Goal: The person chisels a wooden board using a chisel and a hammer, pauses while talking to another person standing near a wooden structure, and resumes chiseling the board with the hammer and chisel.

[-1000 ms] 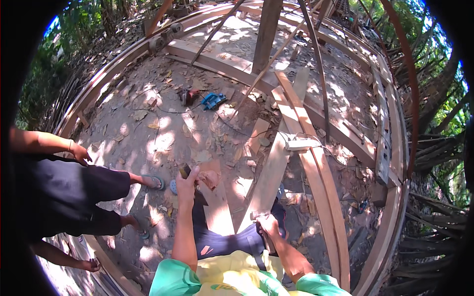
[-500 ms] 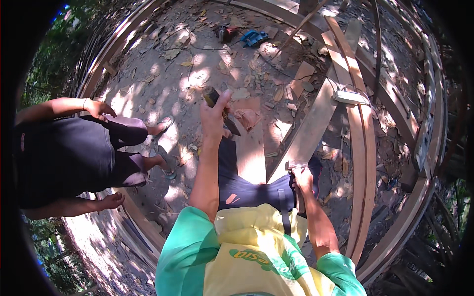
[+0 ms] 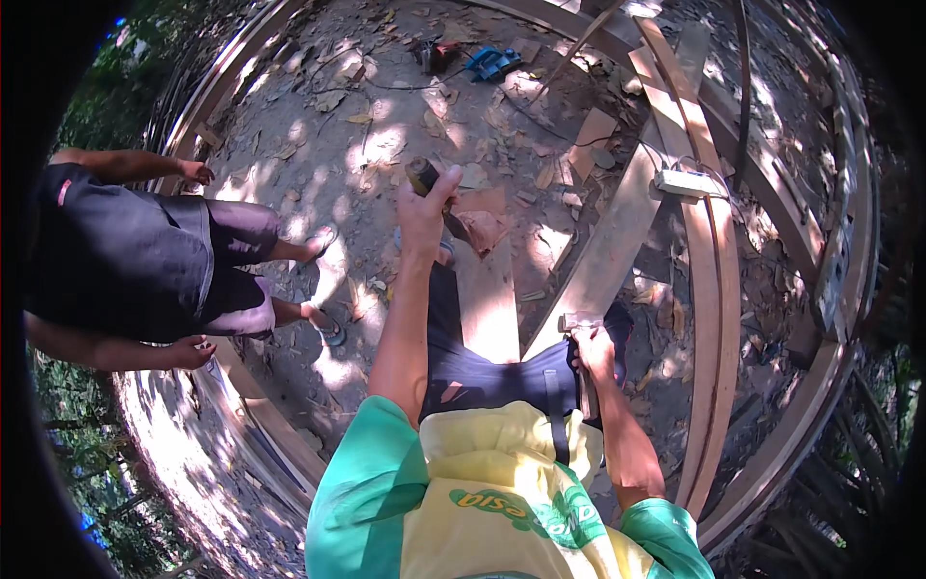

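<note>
My left hand [image 3: 422,220] is closed around the dark handle of a chisel [image 3: 422,177]. Its blade slants down and right against a rough, reddish cut patch [image 3: 481,230] on a pale plank [image 3: 489,309]. That plank runs away from me between my legs. Near my right thigh, my right hand [image 3: 594,351] grips what looks like a hammer [image 3: 582,320], the blocky head just above the fingers and the handle pointing back toward me. The fingers partly cover it.
A second plank [image 3: 610,253] slants off to the right, below long crossing boards [image 3: 709,289]. On them lies a white power strip [image 3: 688,183] with a cord. A blue power tool [image 3: 493,64] sits on the leafy ground ahead. Another person [image 3: 125,256] stands at left.
The chisel blade has shifted slightly up and left, now nearer the reddish patch. My right hand keeps its place. The other person's arms and body have moved away from me.
</note>
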### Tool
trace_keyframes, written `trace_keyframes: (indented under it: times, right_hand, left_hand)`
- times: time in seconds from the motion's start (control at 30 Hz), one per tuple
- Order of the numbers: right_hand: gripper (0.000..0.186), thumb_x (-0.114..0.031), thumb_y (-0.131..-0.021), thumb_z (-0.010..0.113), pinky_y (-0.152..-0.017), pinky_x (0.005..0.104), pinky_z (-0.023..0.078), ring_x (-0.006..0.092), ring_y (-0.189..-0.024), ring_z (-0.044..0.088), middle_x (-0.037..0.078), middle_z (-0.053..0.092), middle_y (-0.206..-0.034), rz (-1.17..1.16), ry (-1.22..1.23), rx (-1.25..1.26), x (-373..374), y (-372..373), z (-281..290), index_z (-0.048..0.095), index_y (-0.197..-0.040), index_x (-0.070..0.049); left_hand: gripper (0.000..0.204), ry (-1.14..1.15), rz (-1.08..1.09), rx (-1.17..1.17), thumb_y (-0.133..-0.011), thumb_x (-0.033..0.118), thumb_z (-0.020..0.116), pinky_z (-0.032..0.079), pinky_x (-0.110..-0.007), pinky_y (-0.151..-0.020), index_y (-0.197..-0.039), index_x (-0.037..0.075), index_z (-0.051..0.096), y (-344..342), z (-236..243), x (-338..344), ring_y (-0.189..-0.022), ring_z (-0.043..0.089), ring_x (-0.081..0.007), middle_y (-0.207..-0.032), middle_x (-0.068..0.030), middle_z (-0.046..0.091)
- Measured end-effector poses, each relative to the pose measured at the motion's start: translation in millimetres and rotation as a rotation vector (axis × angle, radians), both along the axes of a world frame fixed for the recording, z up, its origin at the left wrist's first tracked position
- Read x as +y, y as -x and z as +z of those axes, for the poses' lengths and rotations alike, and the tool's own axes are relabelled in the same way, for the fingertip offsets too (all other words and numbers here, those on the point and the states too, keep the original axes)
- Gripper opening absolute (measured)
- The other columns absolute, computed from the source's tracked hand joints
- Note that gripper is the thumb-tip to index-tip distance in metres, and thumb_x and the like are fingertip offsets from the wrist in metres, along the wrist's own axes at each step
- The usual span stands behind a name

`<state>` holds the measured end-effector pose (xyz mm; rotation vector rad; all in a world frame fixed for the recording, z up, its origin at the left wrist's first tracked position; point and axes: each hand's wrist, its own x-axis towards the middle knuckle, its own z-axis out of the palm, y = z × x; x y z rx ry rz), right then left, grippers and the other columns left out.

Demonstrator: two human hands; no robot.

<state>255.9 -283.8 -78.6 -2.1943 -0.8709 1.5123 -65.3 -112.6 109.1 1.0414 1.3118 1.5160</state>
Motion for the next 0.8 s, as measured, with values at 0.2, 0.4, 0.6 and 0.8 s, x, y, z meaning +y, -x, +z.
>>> trace_keyframes:
  times: [0.2,0.4,0.6,0.8]
  right_hand:
    - [0.025,-0.022,-0.09,0.071,-0.039,0.0305,0.048,0.013,-0.044,0.057,0.004,0.06,-0.064,-0.03,-0.023,0.046,1,-4,-9,0.056,-0.096,-0.004]
    - [0.028,-0.02,-0.09,0.07,-0.041,0.0319,0.052,0.0129,-0.049,0.059,0.006,0.061,-0.065,-0.026,-0.028,0.068,4,-11,-22,0.055,-0.1,0.001]
    - [0.028,-0.019,-0.092,0.07,-0.042,0.0301,0.053,0.0122,-0.051,0.058,0.005,0.06,-0.068,-0.015,0.028,0.09,14,-6,-8,0.055,-0.103,0.001]
    - [0.026,-0.017,-0.092,0.07,-0.041,0.03,0.051,0.0124,-0.048,0.057,0.005,0.06,-0.068,-0.005,0.0,0.127,18,-4,-6,0.056,-0.103,0.002]
  left_hand:
    - [0.022,-0.003,-0.066,-0.006,-0.088,0.024,0.076,0.046,-0.027,-0.064,-0.09,0.008,0.059,-7,-17,21,-0.067,0.06,-0.0121,-0.074,-0.0008,0.06]
    - [0.025,-0.004,-0.101,-0.055,-0.087,0.021,0.079,0.042,-0.024,-0.06,-0.08,0.01,0.057,-15,-25,36,-0.065,0.055,-0.0066,-0.071,0.0027,0.058]
    - [0.025,0.114,-0.226,0.117,-0.085,0.023,0.079,0.043,-0.025,-0.06,-0.085,0.008,0.058,-3,-54,35,-0.064,0.057,-0.0099,-0.074,-0.0014,0.061]
    - [0.024,0.047,0.024,-0.045,-0.084,0.014,0.082,0.041,-0.024,-0.059,-0.081,0.009,0.058,-1,-81,38,-0.063,0.051,-0.0061,-0.072,0.0032,0.056]
